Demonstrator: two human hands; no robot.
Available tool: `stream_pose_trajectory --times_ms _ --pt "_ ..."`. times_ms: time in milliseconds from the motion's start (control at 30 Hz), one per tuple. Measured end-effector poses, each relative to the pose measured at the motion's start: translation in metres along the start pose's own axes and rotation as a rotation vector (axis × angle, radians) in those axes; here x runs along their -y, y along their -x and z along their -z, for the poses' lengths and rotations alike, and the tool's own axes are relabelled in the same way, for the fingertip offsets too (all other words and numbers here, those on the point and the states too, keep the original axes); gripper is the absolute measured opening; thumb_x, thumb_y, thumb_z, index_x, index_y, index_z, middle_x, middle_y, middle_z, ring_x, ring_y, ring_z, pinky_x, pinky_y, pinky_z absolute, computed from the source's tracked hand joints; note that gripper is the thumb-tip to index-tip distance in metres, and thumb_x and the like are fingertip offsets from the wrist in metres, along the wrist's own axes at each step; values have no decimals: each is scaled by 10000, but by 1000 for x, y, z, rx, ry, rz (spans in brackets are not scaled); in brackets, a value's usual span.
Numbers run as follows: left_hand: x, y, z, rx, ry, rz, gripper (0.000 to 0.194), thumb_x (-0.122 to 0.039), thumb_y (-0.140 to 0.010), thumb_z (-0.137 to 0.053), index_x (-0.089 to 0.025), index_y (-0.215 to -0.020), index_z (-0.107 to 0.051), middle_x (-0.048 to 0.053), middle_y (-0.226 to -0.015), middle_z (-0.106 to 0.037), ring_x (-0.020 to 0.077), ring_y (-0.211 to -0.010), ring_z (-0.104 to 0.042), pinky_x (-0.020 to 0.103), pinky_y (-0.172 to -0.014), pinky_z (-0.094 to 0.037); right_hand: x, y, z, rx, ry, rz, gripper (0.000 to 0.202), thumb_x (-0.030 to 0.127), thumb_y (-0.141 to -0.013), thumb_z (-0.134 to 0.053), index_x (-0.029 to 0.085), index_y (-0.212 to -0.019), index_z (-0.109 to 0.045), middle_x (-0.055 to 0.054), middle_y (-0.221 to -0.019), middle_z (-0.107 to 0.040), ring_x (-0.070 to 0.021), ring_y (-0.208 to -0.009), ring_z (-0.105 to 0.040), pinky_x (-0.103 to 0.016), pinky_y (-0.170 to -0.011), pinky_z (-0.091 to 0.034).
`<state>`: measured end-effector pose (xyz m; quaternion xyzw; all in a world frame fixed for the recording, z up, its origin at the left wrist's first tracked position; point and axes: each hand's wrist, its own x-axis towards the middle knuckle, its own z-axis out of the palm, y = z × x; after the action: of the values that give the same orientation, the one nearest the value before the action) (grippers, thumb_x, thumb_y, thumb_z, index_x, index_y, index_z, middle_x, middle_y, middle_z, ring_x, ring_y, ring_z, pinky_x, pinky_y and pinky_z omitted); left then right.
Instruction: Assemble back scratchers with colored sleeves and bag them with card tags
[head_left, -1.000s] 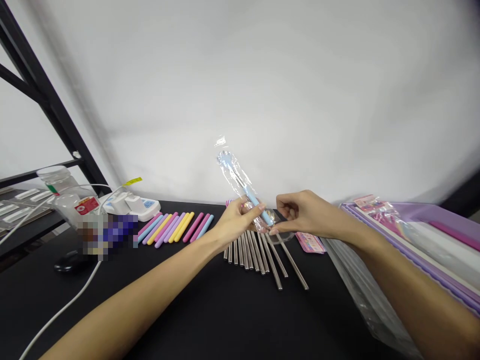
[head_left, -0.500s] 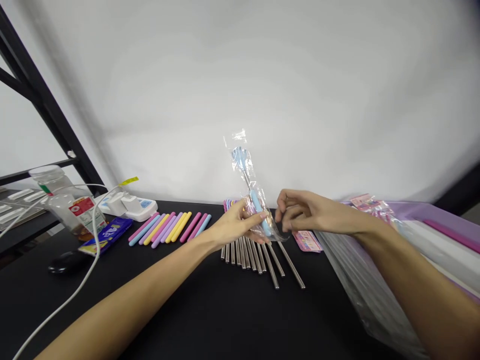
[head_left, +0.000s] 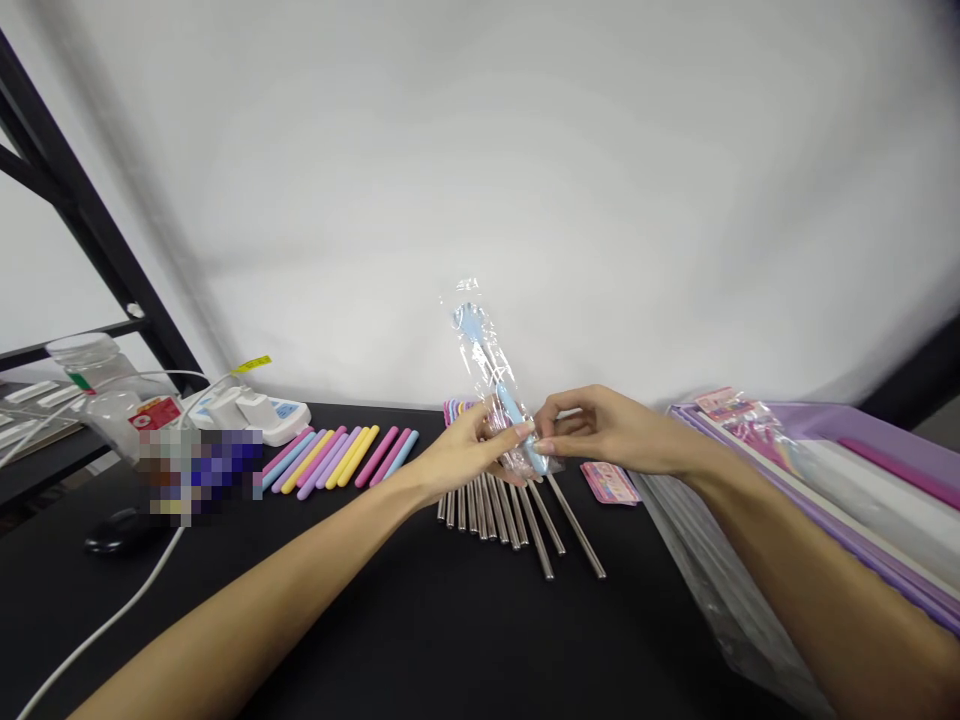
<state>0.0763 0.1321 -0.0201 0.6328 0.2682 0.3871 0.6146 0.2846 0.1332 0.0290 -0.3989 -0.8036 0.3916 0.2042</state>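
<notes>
A blue back scratcher (head_left: 509, 402) with a hand-shaped head and a metal shaft sits inside a clear plastic bag (head_left: 491, 350), tilted with its head up and to the left. My left hand (head_left: 472, 445) is closed around the bagged handle, thumb on top. Fingers of my right hand (head_left: 592, 430) pinch the bag near its lower end, by the handle's tip. Beneath both hands, several metal rods (head_left: 540, 530) lie side by side on the black table (head_left: 420, 620). My hands hide the rods' far ends, where striped colourful pieces (head_left: 456, 408) show.
Pink printed cards (head_left: 611, 483) lie right of the rods. A purple bin (head_left: 832, 420) with plastic bags stands at the right. Pastel handles (head_left: 352, 455) line up at the left, near a power strip (head_left: 289, 420), a clear jar (head_left: 112, 400), a black mouse (head_left: 120, 530) and a white cable (head_left: 142, 595).
My right hand has moved left and its fingers now pinch the lower end of the bag. The bagged back scratcher has tipped slightly further left.
</notes>
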Motion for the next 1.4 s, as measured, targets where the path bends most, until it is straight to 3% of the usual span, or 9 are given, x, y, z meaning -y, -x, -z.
stream_pose_trajectory --times_ms 133,267,400,633,833,967,1133,1300,1400 --pt "0 0 9 64 -105 14 393 -441 -823 -689 -146 -1070 -611 144 -912 -697 241 -835 -715 345 -712 -593 -6 -4 -6 14 -106 -66 335 411 -702 -785 187 -751 -542 21 -636 -617 -146 -647 -601 -284 -627 -458" --pt "2 1 20 198 -211 29 405 -309 -753 -773 -147 -1083 -602 145 -944 -721 263 -896 -724 408 -818 -577 -11 -6 -7 24 -177 -120 464 381 -665 -822 216 -946 -493 15 -708 -680 -165 -646 -645 -292 -623 -486" --pt "1 2 19 190 -255 34 432 -333 -724 -796 -157 -1072 -610 143 -880 -731 270 -819 -734 402 -759 -590 -11 -5 -4 103 -123 -143 417 420 -705 -787 180 -969 -571 -15 -717 -691 -185 -682 -667 -298 -633 -496" --pt "-12 -10 33 -338 -83 -182 562 -431 -809 -718 -193 -1280 -526 102 -946 -709 189 -765 -711 374 -805 -582 -9 3 -3 445 -51 -226 265 376 -750 -755 174 -730 -583 -7 -607 -670 -150 -583 -632 -266 -573 -483" --pt "-10 -10 41 -479 -89 -262 833 -358 -756 -769 -296 -1446 -308 20 -836 -649 141 -586 -663 308 -635 -589 -6 6 -9 567 -106 -315 300 407 -711 -789 172 -744 -605 -12 -652 -680 -159 -609 -658 -293 -619 -542" --pt "-1 -7 35 -401 -135 -300 839 -355 -802 -716 -335 -1447 -181 -31 -775 -594 132 -564 -654 283 -587 -585 -6 8 3 433 -24 -303 359 489 -714 -761 178 -841 -634 -32 -711 -689 -193 -674 -670 -299 -607 -532" --pt "9 -8 27 -251 -213 -239 495 -365 -802 -717 -260 -1195 -433 -32 -796 -576 106 -562 -630 261 -556 -574 -27 13 31 34 498 -279 349 433 -688 -720 181 -919 -652 -54 -837 -681 -212 -726 -630 -329 -662 -479" --pt "12 -4 18 -152 -284 -162 408 -370 -835 -687 -222 -1142 -465 84 -1128 -613 96 -546 -648 234 -491 -527 -52 17 38 100 723 -492 742 329 -433 -821 192 -1139 -638 -115 -1149 -604 -304 -926 -616 -367 -742 -485" --pt "14 0 16 -56 -334 -64 538 -339 -847 -682 -254 -1295 -399 28 -900 -641 115 -501 -643 179 -428 -427 -61 13 33 137 746 -510 692 359 -408 -825 185 -1055 -653 -126 -1146 -593 -331 -981 -603 -374 -757 -482"
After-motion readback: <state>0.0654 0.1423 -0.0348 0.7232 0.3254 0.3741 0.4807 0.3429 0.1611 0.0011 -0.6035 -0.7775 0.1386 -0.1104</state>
